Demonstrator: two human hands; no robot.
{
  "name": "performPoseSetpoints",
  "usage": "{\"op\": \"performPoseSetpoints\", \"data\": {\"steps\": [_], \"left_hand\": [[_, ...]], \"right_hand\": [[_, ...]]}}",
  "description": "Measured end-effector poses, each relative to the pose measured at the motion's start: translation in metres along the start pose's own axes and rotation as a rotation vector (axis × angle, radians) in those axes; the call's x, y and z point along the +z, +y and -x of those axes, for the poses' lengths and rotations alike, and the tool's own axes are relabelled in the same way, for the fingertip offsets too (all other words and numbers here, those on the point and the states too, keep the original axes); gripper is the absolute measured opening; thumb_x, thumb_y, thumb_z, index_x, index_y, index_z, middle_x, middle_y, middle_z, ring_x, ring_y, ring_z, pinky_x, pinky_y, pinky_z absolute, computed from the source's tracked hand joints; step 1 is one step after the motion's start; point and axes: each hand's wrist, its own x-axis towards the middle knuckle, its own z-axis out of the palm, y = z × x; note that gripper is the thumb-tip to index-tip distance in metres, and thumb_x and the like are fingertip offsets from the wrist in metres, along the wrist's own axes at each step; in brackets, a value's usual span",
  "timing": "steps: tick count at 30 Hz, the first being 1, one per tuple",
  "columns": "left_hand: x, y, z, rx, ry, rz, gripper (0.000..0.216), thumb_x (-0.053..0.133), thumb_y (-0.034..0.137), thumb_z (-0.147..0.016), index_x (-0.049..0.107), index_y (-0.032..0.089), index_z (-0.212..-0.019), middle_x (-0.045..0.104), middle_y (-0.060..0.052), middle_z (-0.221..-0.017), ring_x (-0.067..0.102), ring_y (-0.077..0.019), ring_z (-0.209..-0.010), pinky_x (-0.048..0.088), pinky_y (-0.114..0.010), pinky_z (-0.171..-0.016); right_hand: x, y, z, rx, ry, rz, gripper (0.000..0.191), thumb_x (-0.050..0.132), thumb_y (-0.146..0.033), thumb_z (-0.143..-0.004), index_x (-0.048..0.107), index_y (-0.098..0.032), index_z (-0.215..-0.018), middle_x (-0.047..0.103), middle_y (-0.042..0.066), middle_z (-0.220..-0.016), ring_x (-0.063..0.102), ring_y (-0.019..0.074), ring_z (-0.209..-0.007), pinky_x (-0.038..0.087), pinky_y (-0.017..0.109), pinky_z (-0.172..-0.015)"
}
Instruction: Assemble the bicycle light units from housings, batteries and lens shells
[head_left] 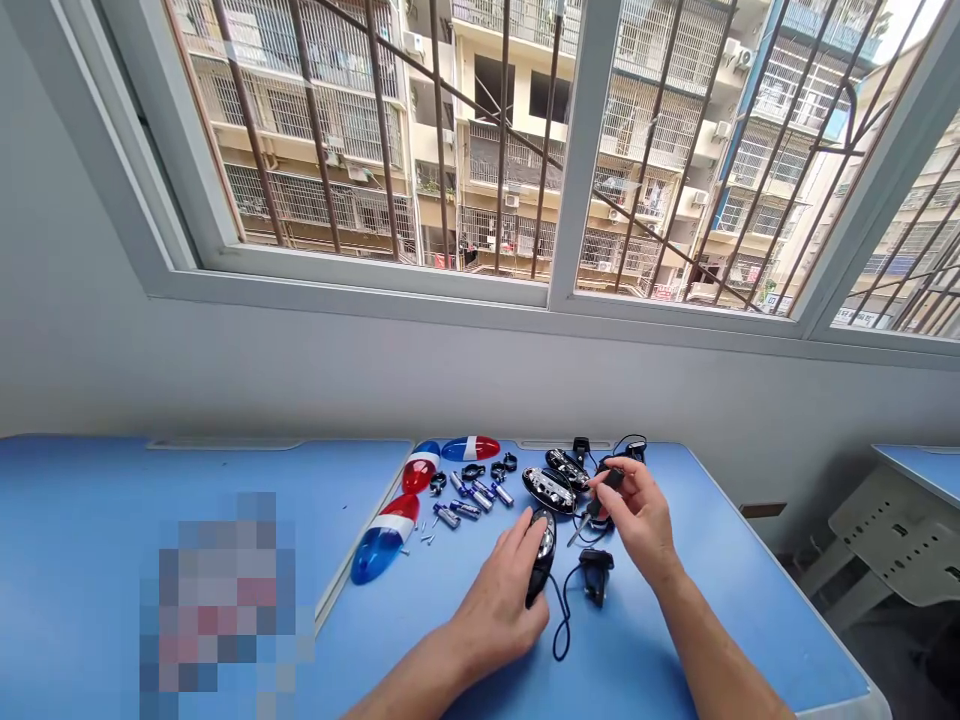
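My left hand [504, 590] is closed around a black oval light base [541, 565] with a silvery inside, held at the tabletop. A thin black cable [562, 625] runs from it to a small black clip-like part [596, 572] on the right. Pinched in the fingers of my right hand [637, 510] is a screwdriver [600, 497] with a dark handle, its metal shaft slanting down to the left, apart from the held base. Two more oval light bases [550, 490] lie just behind, silvery insides up. Other black cabled parts are partly hidden behind my right hand.
Red, white and blue domed covers [384, 540] lie at the left of the blue table [660, 660]. Several batteries [466, 509], black ring clamps [473, 471] and small screws [427, 539] are between them and my hands. A barred window [555, 300] is beyond; a blurred patch covers the left.
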Motion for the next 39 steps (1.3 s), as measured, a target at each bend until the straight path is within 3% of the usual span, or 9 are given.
{"op": "performPoseSetpoints", "data": {"steps": [3,6,11,16,21,24,32,35,39], "left_hand": [[-0.007,0.007,0.004,-0.027,-0.001,-0.007,0.074,0.057,0.01,-0.072,0.041,0.013,-0.143,0.027,-0.023,-0.156,0.026,-0.0423,-0.143,0.033,-0.059,-0.112],[-0.014,0.012,0.003,-0.05,0.034,-0.009,0.06,0.062,0.017,-0.074,0.053,0.016,-0.133,0.038,-0.022,-0.149,0.034,-0.044,-0.138,0.04,-0.058,-0.107],[-0.014,0.002,-0.002,0.02,0.065,0.03,0.049,0.057,0.012,-0.075,0.056,0.02,-0.124,0.061,-0.014,-0.123,0.059,-0.0319,-0.113,0.051,-0.046,-0.096],[-0.015,-0.01,-0.001,0.074,0.051,0.004,0.066,0.058,0.011,-0.069,0.047,0.02,-0.133,0.058,-0.014,-0.132,0.055,-0.0339,-0.119,0.045,-0.049,-0.102],[-0.027,0.0,-0.001,0.034,0.0,0.037,0.05,0.064,0.021,-0.072,0.057,0.021,-0.122,0.061,-0.013,-0.122,0.059,-0.0327,-0.107,0.049,-0.048,-0.093],[-0.031,0.003,-0.002,0.066,-0.017,0.069,0.045,0.059,0.019,-0.074,0.058,0.021,-0.118,0.064,-0.01,-0.113,0.061,-0.0291,-0.101,0.051,-0.043,-0.09],[-0.033,0.003,-0.003,0.089,-0.02,-0.038,0.036,0.058,0.016,-0.071,0.059,0.019,-0.106,0.067,-0.011,-0.108,0.062,-0.0301,-0.097,0.05,-0.046,-0.087],[-0.034,0.003,-0.004,0.102,-0.04,-0.015,0.043,0.064,0.02,-0.071,0.057,0.02,-0.114,0.065,-0.011,-0.117,0.06,-0.0314,-0.105,0.048,-0.047,-0.092],[-0.033,0.0,-0.005,0.105,-0.06,0.018,0.058,0.069,0.021,-0.074,0.05,0.021,-0.128,0.061,-0.011,-0.129,0.057,-0.0323,-0.115,0.045,-0.048,-0.099]], "right_hand": [[-0.003,0.011,-0.001,-0.068,0.116,0.086,0.027,0.065,-0.033,-0.086,0.056,-0.022,-0.109,0.071,0.006,-0.092,0.066,0.0172,-0.076,0.057,0.027,-0.059],[0.0,0.017,0.003,-0.147,0.103,0.163,0.028,0.062,-0.029,-0.088,0.056,-0.022,-0.115,0.07,0.007,-0.098,0.066,0.0178,-0.085,0.057,0.028,-0.066],[0.005,0.017,0.007,-0.189,0.059,0.195,0.027,0.061,-0.026,-0.088,0.061,-0.024,-0.115,0.069,0.007,-0.102,0.066,0.0172,-0.087,0.057,0.027,-0.068],[0.004,0.016,0.004,-0.123,0.101,0.157,0.031,0.061,-0.027,-0.088,0.059,-0.023,-0.118,0.069,0.006,-0.095,0.065,0.0162,-0.081,0.057,0.026,-0.065],[0.005,0.013,0.007,-0.14,0.111,0.133,0.033,0.059,-0.026,-0.089,0.055,-0.024,-0.122,0.07,0.006,-0.097,0.064,0.0161,-0.085,0.057,0.026,-0.068],[0.006,0.012,0.008,-0.168,0.085,0.131,0.03,0.057,-0.025,-0.091,0.055,-0.025,-0.121,0.07,0.005,-0.099,0.065,0.0149,-0.084,0.056,0.025,-0.068],[0.008,0.014,0.012,-0.18,0.056,0.143,0.031,0.056,-0.025,-0.093,0.053,-0.025,-0.123,0.07,0.006,-0.101,0.066,0.0157,-0.082,0.056,0.026,-0.066],[0.009,0.015,0.014,-0.187,0.034,0.166,0.031,0.056,-0.024,-0.092,0.053,-0.025,-0.123,0.071,0.006,-0.101,0.066,0.0139,-0.073,0.057,0.026,-0.062],[0.01,0.015,0.015,-0.249,0.016,0.227,0.032,0.057,-0.02,-0.09,0.053,-0.025,-0.122,0.072,0.006,-0.101,0.069,0.0152,-0.08,0.058,0.025,-0.063]]}}
